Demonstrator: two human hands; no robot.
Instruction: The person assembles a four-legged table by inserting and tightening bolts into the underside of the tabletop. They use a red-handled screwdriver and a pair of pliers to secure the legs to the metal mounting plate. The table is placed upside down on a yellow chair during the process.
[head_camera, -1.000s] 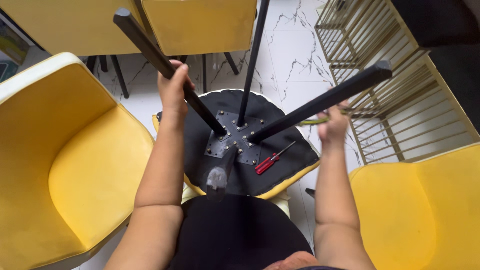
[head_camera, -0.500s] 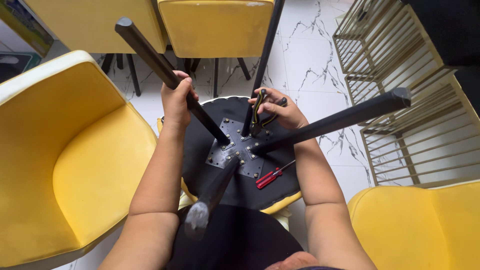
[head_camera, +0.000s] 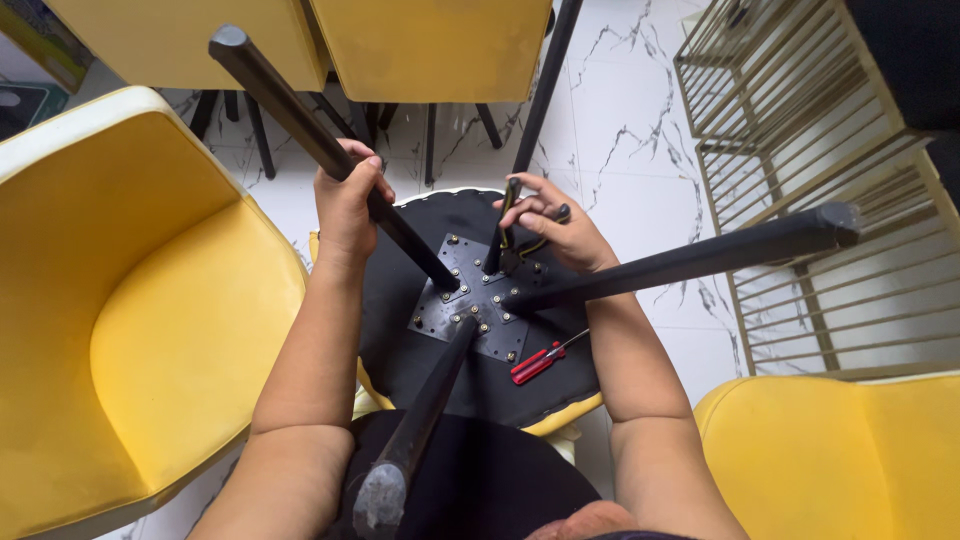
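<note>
An upturned chair rests on my lap, its black underside (head_camera: 400, 350) up and several black legs rising from a bolted metal plate (head_camera: 478, 300). My left hand (head_camera: 348, 200) is wrapped around the upper left leg (head_camera: 290, 105). My right hand (head_camera: 548, 228) holds a small tool with a yellow and black handle (head_camera: 506, 212), its tip down at the plate beside the base of the far leg. A red screwdriver (head_camera: 538, 362) lies loose on the underside, just right of the plate.
A yellow chair (head_camera: 130, 330) stands close on the left and another (head_camera: 850, 460) at the lower right. Two more yellow chairs (head_camera: 430, 45) are ahead. A gold wire rack (head_camera: 800, 130) stands at the right on the white marble floor (head_camera: 630, 110).
My right hand came in from the right, away from the right leg, to the plate with the tool. My left hand kept its hold on the leg.
</note>
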